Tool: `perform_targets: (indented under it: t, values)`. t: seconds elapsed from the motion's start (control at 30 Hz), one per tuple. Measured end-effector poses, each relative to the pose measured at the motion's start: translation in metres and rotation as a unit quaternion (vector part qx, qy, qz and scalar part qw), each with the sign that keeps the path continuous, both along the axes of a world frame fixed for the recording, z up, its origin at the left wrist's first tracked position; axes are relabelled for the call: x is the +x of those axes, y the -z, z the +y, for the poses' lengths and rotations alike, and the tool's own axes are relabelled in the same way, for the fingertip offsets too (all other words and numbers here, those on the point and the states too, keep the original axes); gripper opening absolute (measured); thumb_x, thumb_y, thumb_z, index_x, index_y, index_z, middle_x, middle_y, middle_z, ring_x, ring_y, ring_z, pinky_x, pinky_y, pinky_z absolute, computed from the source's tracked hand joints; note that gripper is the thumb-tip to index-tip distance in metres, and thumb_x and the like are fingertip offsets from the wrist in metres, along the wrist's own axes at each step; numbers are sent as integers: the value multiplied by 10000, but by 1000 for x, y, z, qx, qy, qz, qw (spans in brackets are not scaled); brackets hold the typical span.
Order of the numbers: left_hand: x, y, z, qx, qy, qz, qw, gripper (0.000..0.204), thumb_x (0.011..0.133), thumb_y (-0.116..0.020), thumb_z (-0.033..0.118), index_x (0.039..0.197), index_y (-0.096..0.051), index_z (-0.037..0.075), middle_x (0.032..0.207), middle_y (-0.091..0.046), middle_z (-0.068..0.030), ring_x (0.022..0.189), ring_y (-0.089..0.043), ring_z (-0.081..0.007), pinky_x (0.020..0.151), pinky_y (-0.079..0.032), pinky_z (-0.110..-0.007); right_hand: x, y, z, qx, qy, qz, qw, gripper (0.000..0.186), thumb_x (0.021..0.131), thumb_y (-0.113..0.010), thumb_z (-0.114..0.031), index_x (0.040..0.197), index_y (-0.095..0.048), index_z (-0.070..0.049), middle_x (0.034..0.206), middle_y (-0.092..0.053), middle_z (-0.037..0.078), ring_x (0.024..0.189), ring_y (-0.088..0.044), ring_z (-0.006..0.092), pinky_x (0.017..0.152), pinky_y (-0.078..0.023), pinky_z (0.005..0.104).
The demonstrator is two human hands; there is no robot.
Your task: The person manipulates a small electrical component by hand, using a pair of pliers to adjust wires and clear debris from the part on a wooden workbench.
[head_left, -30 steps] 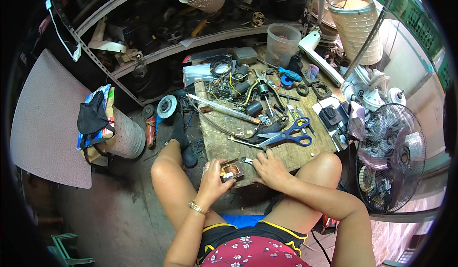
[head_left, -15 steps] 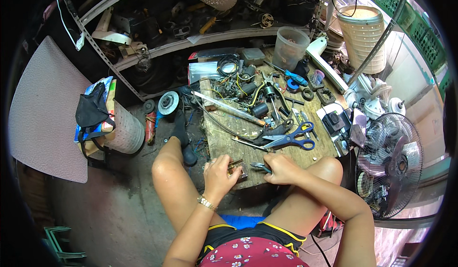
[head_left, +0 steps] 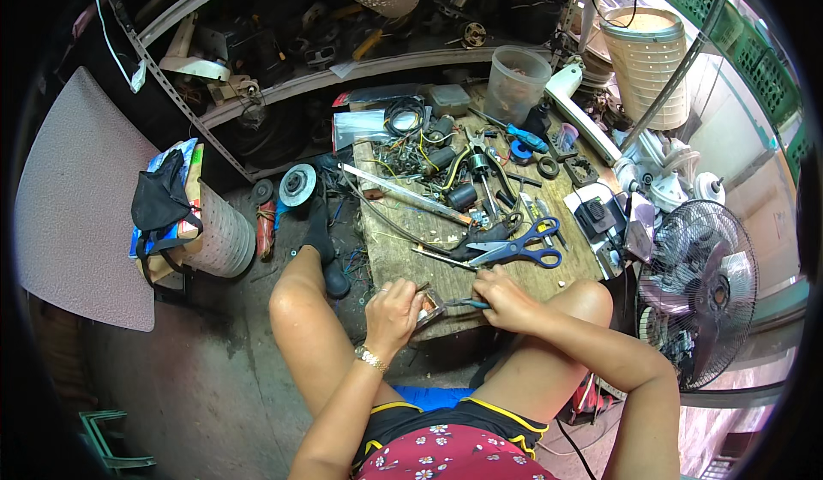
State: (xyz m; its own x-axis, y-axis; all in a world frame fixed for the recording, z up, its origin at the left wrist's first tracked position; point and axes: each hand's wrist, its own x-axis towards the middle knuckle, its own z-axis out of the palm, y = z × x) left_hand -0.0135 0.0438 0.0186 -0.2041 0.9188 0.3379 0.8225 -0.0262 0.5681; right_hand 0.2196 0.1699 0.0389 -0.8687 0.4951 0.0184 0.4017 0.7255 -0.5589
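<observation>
My left hand (head_left: pixel 392 315) is closed round a small metal part with a copper winding (head_left: pixel 429 307), held over the front edge of the worn wooden board (head_left: pixel 403 266). My right hand (head_left: pixel 506 298) grips pliers (head_left: pixel 470 303) whose jaws reach to the right side of that part; whether they grip it is too small to tell. Just behind my hands lie a thin metal rod (head_left: pixel 437 257) and large scissors (head_left: pixel 540 253) with blue handles.
Wires, tools (head_left: pixel 478 159) and a clear bucket (head_left: pixel 514 90) crowd the board's back. A standing fan (head_left: pixel 703 291) is at the right, a perforated bin (head_left: pixel 223 236) and grey panel (head_left: pixel 86 197) at the left. A cluttered metal shelf (head_left: pixel 343 64) runs behind.
My left hand has turned further over the metal part. My right hand has raised the pliers from the board and brought their jaws to the part.
</observation>
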Motion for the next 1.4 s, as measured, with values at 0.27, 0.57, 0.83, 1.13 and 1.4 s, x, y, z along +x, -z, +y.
perform_targets:
  t: [0.27, 0.57, 0.83, 1.13, 1.4]
  values:
    - [-6, -16, -15, -107, 42, -23, 993, 481, 882, -760, 386, 1185, -597, 49, 1122, -648, -134, 1080, -595, -352, 921, -433, -477, -8, -9, 3, 107, -37, -44, 993, 155, 880, -560, -60, 1009, -622, -2, 1101, -626, 167, 1045, -554, 369, 898, -488, 516]
    - [-11, -5, -17, -127, 52, -3, 991, 617, 820, -828, 429, 1245, -568, 64, 1162, -629, -125, 1107, -579, -353, 930, -441, -472, -6, -12, 12, 268, -121, -45, 955, 280, 933, -541, -153, 1149, -653, -16, 1372, -602, 198, 1252, -558, 384, 1081, -432, 588]
    - [-12, -1, -16, -117, 66, -5, 991, 634, 812, -839, 425, 1239, -557, 50, 1154, -612, -136, 1109, -571, -358, 930, -433, -465, -25, -21, 7, 345, -146, -47, 926, 181, 882, -607, -178, 979, -694, -53, 1192, -644, 139, 1051, -605, 320, 846, -507, 466]
    - [-12, 7, -14, -117, 78, -30, 990, 636, 798, -858, 399, 1204, -548, 20, 1135, -584, -161, 1086, -554, -385, 920, -422, -479, -47, -41, 24, 355, -213, -123, 902, 143, 843, -652, -197, 849, -735, -81, 976, -686, 80, 902, -670, 295, 724, -520, 417]
    - [-11, 8, -22, -128, 39, -9, 991, 705, 766, -880, 421, 1245, -541, 29, 1171, -602, -153, 1115, -563, -362, 928, -414, -480, -50, -26, 16, -138, -38, -152, 978, 209, 827, -620, -101, 928, -771, 2, 905, -744, 263, 798, -749, 412, 734, -602, 499]
